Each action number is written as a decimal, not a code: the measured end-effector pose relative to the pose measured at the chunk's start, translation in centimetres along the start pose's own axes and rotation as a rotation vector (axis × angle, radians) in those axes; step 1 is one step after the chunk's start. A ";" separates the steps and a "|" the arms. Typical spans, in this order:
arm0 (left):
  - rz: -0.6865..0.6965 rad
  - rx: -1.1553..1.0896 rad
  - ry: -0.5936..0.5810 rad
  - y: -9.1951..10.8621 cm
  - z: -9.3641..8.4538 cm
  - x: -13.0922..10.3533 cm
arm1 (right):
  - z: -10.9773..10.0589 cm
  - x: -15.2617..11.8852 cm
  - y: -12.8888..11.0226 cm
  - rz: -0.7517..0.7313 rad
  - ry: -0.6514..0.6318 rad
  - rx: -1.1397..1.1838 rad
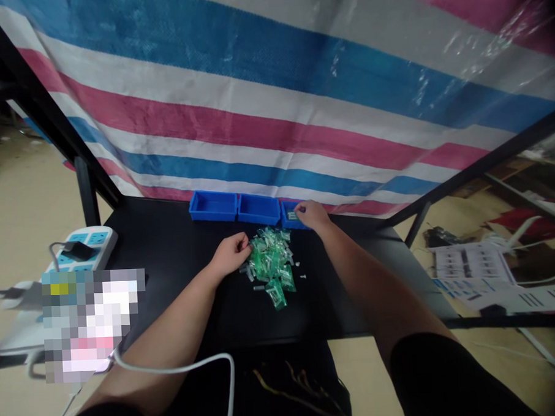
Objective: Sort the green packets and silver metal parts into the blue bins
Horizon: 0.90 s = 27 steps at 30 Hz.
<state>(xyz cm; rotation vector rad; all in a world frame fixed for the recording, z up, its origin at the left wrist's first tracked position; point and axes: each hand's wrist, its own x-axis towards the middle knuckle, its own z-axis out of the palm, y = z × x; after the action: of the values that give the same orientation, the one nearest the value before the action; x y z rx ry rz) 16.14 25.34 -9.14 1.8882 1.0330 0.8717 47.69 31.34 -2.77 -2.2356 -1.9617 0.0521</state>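
Note:
A pile of small green and clear plastic packets (271,260) lies on the black table (169,249), with a few loose clear pieces around it. My left hand (231,254) is at the pile's left edge, its fingers curled together; what they hold, if anything, is too small to name. Over the right blue bin (290,223) is my right hand (312,215), thumb and fingers pinched, their contents not clear. Some small pale pieces show inside that bin. The middle blue bin (259,210) and the left blue bin (213,206) stand beside it in a row, nothing visible in either.
A striped sheet (264,123) hangs behind the table between black frame posts. At the left are a power strip (84,250) with plugs and a blurred-out phone-like object (98,320) with a white cable (174,367) running across my left forearm. Printed sheets (468,267) lie beyond the right side.

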 end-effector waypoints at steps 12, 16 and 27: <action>-0.011 0.002 0.002 -0.1 0.1 0.0 | 0.2 -2.1 0.6 -0.109 0.025 0.010; 0.002 0.003 0.001 -0.1 0.0 0.0 | 0.7 -3.1 0.7 -0.175 0.001 -0.047; -0.010 0.009 -0.007 -0.2 -0.1 0.0 | 0.2 -4.0 0.3 -0.067 -0.063 -0.103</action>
<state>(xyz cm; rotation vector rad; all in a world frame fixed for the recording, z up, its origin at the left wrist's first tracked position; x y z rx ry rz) 15.99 25.42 -9.31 1.8910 1.0431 0.8553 47.46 27.37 -3.39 -2.2551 -2.1158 0.0133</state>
